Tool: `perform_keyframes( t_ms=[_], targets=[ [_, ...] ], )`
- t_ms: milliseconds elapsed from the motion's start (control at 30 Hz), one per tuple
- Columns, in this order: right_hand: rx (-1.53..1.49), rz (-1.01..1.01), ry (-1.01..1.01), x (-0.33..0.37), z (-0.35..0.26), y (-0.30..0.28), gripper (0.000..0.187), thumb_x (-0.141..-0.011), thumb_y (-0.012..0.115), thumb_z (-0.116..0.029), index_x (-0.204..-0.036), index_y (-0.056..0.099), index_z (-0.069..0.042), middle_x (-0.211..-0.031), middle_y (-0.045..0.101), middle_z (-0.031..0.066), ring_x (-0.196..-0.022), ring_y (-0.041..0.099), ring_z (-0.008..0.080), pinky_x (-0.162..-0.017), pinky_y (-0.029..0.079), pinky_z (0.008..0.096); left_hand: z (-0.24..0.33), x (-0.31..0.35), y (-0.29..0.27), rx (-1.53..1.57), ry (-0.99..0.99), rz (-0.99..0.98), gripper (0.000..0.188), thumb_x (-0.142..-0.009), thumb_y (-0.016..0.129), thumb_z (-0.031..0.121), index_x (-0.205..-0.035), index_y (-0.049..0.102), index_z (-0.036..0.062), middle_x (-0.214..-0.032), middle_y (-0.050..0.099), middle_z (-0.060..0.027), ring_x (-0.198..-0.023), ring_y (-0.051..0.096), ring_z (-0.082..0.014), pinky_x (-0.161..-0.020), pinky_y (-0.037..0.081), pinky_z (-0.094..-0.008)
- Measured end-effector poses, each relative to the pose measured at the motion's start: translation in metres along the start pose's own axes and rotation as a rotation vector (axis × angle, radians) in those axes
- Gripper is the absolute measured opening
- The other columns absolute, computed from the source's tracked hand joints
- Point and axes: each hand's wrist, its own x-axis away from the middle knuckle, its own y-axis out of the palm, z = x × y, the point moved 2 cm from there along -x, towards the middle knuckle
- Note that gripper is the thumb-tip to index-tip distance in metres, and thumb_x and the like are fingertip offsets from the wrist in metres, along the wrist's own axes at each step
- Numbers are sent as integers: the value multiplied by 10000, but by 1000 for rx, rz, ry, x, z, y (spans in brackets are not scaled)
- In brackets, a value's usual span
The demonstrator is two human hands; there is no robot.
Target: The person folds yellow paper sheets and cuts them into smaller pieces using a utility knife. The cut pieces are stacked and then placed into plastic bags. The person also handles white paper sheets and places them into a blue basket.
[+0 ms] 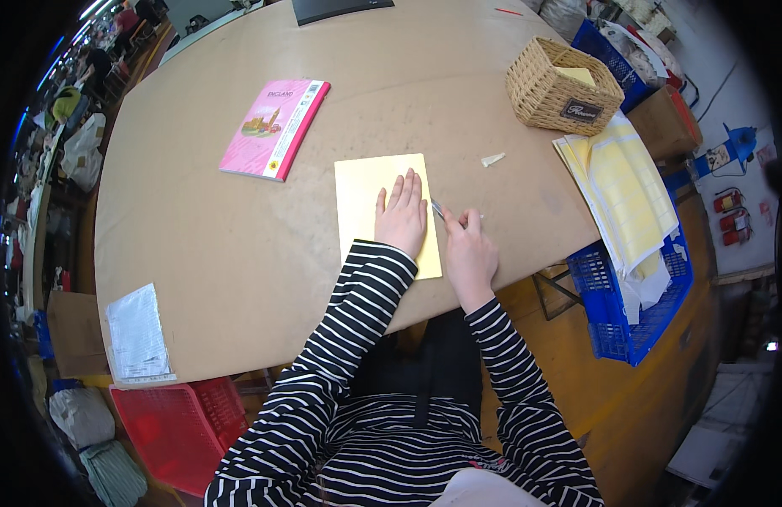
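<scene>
A sheet or pad of pale yellow paper point(358, 198) lies on the brown table in front of me. My left hand point(402, 221) rests flat on it, fingers stretched toward the far edge. At the paper's right edge, my right hand point(470, 253) is closed around a slim silver knife-like tool point(437, 209). The tool's tip is beside the paper's edge, near my left fingers; whether it touches the paper I cannot tell. Farther left lies a thick pink notebook point(268, 131) with a pictured cover.
A wicker basket point(535, 89) stands at the far right. Yellow printed sheets point(623, 190) hang off the right edge over a blue crate point(607, 317). A small white scrap point(492, 160) lies right of the paper. White sheets point(139, 334) lie near-left, above a red crate point(167, 427).
</scene>
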Motion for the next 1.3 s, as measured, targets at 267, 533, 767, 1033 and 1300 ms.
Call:
perform_keyframes(
  t_ms=[267, 533, 767, 1033, 1300],
  targets=[
    [70, 58, 9, 9, -9, 3, 359, -825, 539, -115, -1176, 590, -174, -960, 499, 63, -802, 601, 213, -617, 514, 318, -1, -2, 4, 28, -54, 27, 503, -947, 376, 241, -1392, 346, 9, -1468, 337, -118, -1344, 338, -206, -1103, 232, -433],
    [67, 95, 107, -65, -20, 34, 387, -848, 503, -124, -1222, 570, -201, -977, 511, 71, -831, 595, 231, -661, 501, 343, 0, -1, -1, 45, -69, -10, 512, -947, 381, 275, -1391, 357, 22, -1461, 352, -112, -1348, 333, -230, -1100, 239, -434],
    [19, 297, 136, -83, 7, 24, 286, -878, 519, -142, -1147, 616, -147, -1027, 528, 89, -991, 516, 260, -837, 396, 383, 3, -2, -14, 110, -69, 29, 795, -835, 526, 518, -1381, 344, -30, -1463, 336, -138, -1357, 307, -239, -1105, 209, -428],
    [-1230, -105, 255, 23, 1, 18, 411, -923, 544, -95, -1292, 455, 63, -1131, 556, 105, -853, 547, 132, -696, 448, 242, -5, -1, -26, 539, -223, 218, 393, -742, 611, 190, -1056, 550, -37, -1136, 511, -189, -1074, 485, -327, -938, 386, -414],
    [-1453, -452, 530, 9, 6, 0, 484, -901, 585, -116, -1293, 415, 111, -869, 610, 34, -662, 486, 40, -553, 389, 180, -41, -1, -33, 852, -401, 44, 169, -802, 566, 118, -853, 592, -41, -795, 600, -114, -672, 551, -141, -655, 467, -287]
  ],
)
